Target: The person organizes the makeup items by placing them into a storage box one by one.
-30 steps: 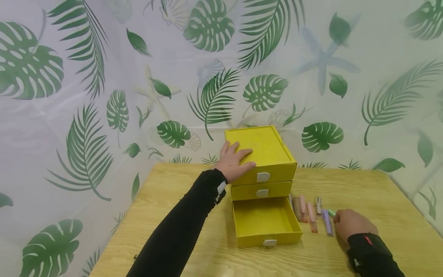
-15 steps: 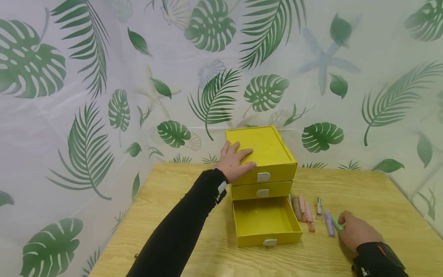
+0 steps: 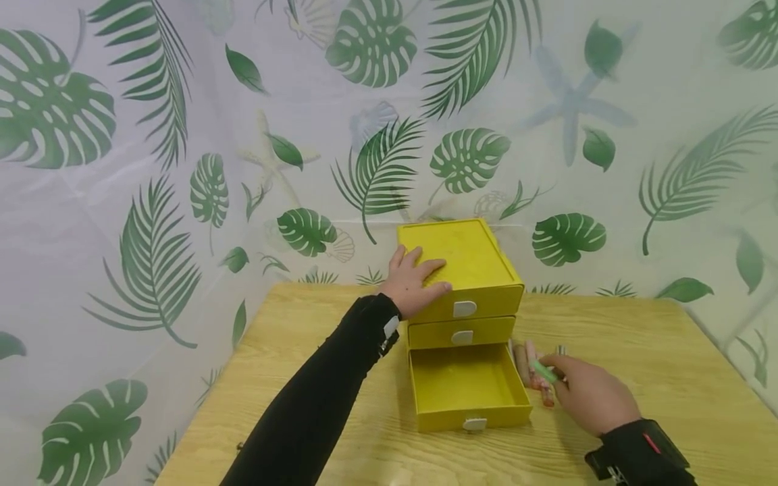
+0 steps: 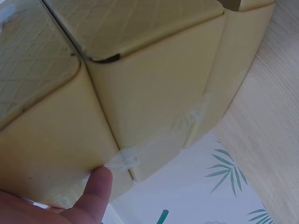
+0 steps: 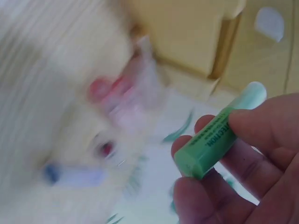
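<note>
My left hand (image 3: 413, 287) rests with fingers spread on the top left of a yellow three-drawer box (image 3: 471, 250). In the left wrist view a finger (image 4: 96, 189) touches the side of the box. The bottom drawer (image 3: 446, 422) is pulled out and bare inside; the upper two are closed. My right hand (image 3: 598, 398) pinches a green lip balm stick (image 5: 205, 144) between thumb and fingers, raised over the table to the right of the drawer. Printed lettering shows on the stick. Below it lie pink lip tubes (image 3: 548, 396), partly hidden by the hand.
A brownish tube (image 3: 521, 364) lies beside the box's right side. A purple tube (image 5: 88, 176) and a clear tube with a dark red centre (image 5: 106, 148) lie apart from the pink ones. Leaf-patterned sheeting (image 3: 340, 169) stands behind the wooden table (image 3: 304, 364).
My right hand first drew right with the green lip balm stick, then lifted it and swung left toward the drawer. My left hand has stayed on the box.
</note>
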### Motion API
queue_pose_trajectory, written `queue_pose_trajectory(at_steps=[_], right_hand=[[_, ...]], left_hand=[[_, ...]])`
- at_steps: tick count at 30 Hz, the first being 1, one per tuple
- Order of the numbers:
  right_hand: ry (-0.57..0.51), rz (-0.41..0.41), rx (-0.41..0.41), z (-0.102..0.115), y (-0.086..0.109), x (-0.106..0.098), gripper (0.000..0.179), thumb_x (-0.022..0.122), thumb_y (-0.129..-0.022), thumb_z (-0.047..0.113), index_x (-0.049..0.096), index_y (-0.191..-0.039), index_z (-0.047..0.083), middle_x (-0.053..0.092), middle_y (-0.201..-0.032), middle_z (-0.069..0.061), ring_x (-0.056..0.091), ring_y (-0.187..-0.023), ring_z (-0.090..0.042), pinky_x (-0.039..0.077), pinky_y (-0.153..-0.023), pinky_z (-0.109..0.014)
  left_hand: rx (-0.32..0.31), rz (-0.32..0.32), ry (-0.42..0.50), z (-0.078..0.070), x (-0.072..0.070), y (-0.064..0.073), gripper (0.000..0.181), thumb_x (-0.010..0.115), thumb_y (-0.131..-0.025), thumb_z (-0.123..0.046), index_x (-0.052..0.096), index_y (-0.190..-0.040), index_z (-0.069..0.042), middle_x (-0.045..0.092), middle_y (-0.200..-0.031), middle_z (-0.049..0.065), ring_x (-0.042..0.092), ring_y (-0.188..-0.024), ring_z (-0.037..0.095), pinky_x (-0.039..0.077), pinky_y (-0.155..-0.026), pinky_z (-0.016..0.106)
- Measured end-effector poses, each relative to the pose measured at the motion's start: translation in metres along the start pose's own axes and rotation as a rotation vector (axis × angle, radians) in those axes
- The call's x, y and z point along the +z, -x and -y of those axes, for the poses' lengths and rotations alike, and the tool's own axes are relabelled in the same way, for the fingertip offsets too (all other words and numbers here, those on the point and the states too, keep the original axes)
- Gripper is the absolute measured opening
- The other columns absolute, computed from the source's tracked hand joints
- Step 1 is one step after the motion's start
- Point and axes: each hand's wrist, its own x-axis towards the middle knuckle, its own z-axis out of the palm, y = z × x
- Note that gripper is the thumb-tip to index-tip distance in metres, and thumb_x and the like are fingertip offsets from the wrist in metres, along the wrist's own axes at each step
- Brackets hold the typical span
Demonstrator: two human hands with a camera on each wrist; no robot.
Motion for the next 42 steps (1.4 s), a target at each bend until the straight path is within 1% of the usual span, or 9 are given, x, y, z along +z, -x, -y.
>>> queue_pose_trajectory(at_steps=[7, 13, 16, 18, 21, 24, 28, 39, 42], right_hand=[[-0.031, -0.066, -0.153, 0.042, -0.014, 0.01, 0.033, 0.065, -0.088, 0.008, 0.063, -0.121, 0.015, 0.068, -0.107, -0.008, 0.064, -0.083, -0.023, 0.053, -0.063, -0.042], [0.036, -0.065, -0.225, 0.055, -0.018, 0.027, 0.032, 0.07, -0.084, 0.008, 0.067, -0.114, 0.019, 0.068, -0.1, -0.003, 0.055, -0.085, -0.028, 0.046, -0.06, -0.038], [0.077, -0.064, -0.248, 0.058, -0.019, 0.032, 0.028, 0.072, -0.083, 0.011, 0.07, -0.107, 0.023, 0.067, -0.094, 0.002, 0.046, -0.081, -0.024, 0.041, -0.062, -0.038], [0.08, -0.033, -0.259, 0.058, -0.02, 0.033, 0.024, 0.072, -0.083, 0.011, 0.072, -0.103, 0.025, 0.067, -0.092, 0.004, 0.047, -0.08, -0.022, 0.043, -0.068, -0.041], [0.068, 0.041, -0.294, 0.055, -0.022, 0.032, 0.019, 0.07, -0.084, 0.008, 0.074, -0.093, 0.025, 0.069, -0.09, 0.007, 0.057, -0.096, -0.03, 0.04, -0.091, -0.062], [0.029, 0.129, -0.321, 0.05, -0.022, 0.03, 0.024, 0.067, -0.084, 0.002, 0.074, -0.085, 0.025, 0.069, -0.085, 0.007, 0.042, -0.119, -0.047, 0.021, -0.098, -0.074], [0.002, 0.169, -0.34, 0.046, -0.022, 0.031, 0.029, 0.065, -0.083, -0.002, 0.073, -0.081, 0.025, 0.068, -0.082, 0.008, 0.024, -0.123, -0.058, 0.015, -0.098, -0.077], [-0.012, 0.121, -0.32, 0.042, -0.026, 0.035, 0.025, 0.061, -0.088, 0.002, 0.072, -0.089, 0.025, 0.068, -0.086, 0.009, 0.045, -0.116, -0.046, 0.015, -0.098, -0.077], [-0.039, 0.109, -0.341, 0.04, -0.026, 0.036, 0.023, 0.059, -0.091, 0.004, 0.071, -0.094, 0.023, 0.068, -0.09, 0.009, 0.058, -0.102, -0.031, 0.032, -0.1, -0.064]], left_hand=[[-0.011, -0.001, -0.02, 0.003, 0.0, -0.001, 0.057, 0.048, -0.093, -0.056, 0.041, -0.144, -0.029, 0.015, -0.155, 0.011, -0.006, -0.138, 0.032, 0.023, -0.109, 0.057], [-0.007, 0.003, -0.025, 0.005, 0.004, 0.0, 0.057, 0.047, -0.093, -0.056, 0.041, -0.144, -0.029, 0.015, -0.155, 0.011, -0.006, -0.138, 0.033, 0.023, -0.109, 0.057], [-0.01, -0.002, -0.03, 0.004, 0.005, 0.001, 0.057, 0.047, -0.093, -0.056, 0.041, -0.143, -0.029, 0.016, -0.155, 0.011, -0.005, -0.138, 0.033, 0.023, -0.109, 0.057], [-0.011, -0.003, -0.028, 0.004, 0.005, 0.0, 0.057, 0.047, -0.094, -0.055, 0.042, -0.143, -0.029, 0.016, -0.155, 0.011, -0.005, -0.138, 0.033, 0.023, -0.109, 0.058], [-0.011, -0.004, -0.024, 0.003, 0.005, 0.0, 0.057, 0.047, -0.093, -0.055, 0.042, -0.143, -0.029, 0.016, -0.155, 0.011, -0.006, -0.138, 0.033, 0.023, -0.108, 0.058], [-0.005, -0.006, -0.015, 0.003, 0.005, 0.0, 0.056, 0.048, -0.093, -0.054, 0.042, -0.143, -0.028, 0.016, -0.155, 0.011, -0.006, -0.138, 0.033, 0.022, -0.109, 0.058], [0.003, -0.008, -0.015, 0.002, 0.006, -0.001, 0.056, 0.048, -0.093, -0.054, 0.042, -0.143, -0.028, 0.016, -0.155, 0.011, -0.006, -0.138, 0.033, 0.022, -0.109, 0.057], [0.009, -0.008, -0.008, 0.001, 0.003, 0.0, 0.056, 0.049, -0.094, -0.053, 0.042, -0.143, -0.027, 0.016, -0.155, 0.012, -0.006, -0.138, 0.033, 0.021, -0.11, 0.056], [0.012, -0.007, -0.009, 0.0, 0.002, 0.0, 0.057, 0.048, -0.094, -0.053, 0.042, -0.143, -0.027, 0.016, -0.155, 0.012, -0.006, -0.138, 0.033, 0.021, -0.11, 0.057]])
